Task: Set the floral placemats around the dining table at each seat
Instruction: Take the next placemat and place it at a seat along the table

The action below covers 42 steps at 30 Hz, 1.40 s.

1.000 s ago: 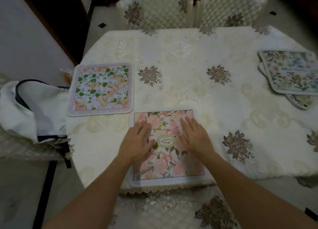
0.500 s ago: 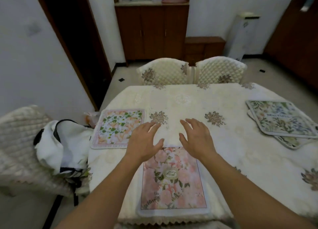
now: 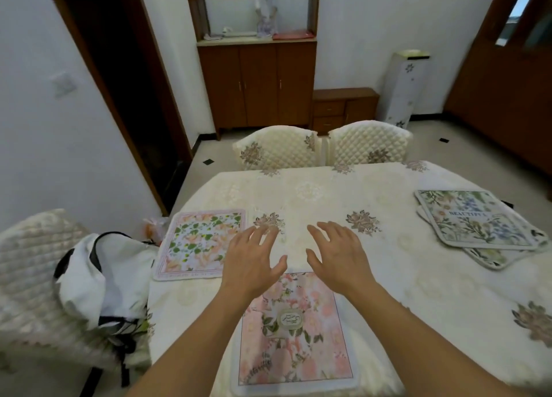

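A white-walled dining room with a wooden cabinet lies behind the dining table, which is draped in a cream embroidered cloth. Two quilted chairs stand at its far edge, with no mat in front of them. A stack of placemats waits at the table's right side, well apart from the hands. The green-leaf placemat lies at the left seat, and the pink placemat lies flat at the near edge. A second ago both palms pressed on that pink mat. Now the left hand and right hand hover beyond its far edge, fingers spread and relaxed, holding nothing. That seat seems finished, and the stack is likely the next target.
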{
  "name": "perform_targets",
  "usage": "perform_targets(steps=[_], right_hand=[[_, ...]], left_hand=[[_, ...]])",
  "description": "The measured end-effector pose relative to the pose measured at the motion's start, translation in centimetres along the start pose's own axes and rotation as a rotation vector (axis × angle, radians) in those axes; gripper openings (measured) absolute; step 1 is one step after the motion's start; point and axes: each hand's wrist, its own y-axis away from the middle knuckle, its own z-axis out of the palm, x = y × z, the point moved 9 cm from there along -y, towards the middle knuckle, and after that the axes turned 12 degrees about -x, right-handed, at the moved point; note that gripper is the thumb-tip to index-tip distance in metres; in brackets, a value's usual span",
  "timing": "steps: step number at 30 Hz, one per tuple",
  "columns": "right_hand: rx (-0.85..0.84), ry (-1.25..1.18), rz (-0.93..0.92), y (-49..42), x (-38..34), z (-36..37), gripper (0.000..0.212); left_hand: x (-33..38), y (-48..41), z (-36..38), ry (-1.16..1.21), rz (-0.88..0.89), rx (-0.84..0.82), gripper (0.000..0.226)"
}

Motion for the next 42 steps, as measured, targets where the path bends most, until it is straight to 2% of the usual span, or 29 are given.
perform_targets(steps=[9,21,26,30,35,42], right_hand=[[0.016,0.036,0.299,8.1,6.6,-1.2,0.053],[0.13,0.12,0.895,31.3,19.8,-5.9,0.048],[0.219,0.116,1.009,39.2,23.1,-7.1,0.04],[0.229,0.125,1.054,43.7,27.0,-6.7,0.047],[0.147,0.099,1.144,48.0,34.8,-6.3,0.057],[0.155,0.069,1.187,53.1,47.3,-7.6,0.056]], left_hand=[[8.9,-1.1,3.0,0.043,0.269,-0.087,0.069],[30.4,1.7,4.4,0.061,0.773,-0.132,0.065],[39.9,4.3,4.8,0.064,0.94,-0.14,0.065],[46.6,5.4,5.3,0.063,1.023,-0.138,0.064],[55.6,4.9,7.0,0.078,1.089,-0.157,0.063],[69.9,3.2,9.3,0.072,1.127,-0.227,0.064]])
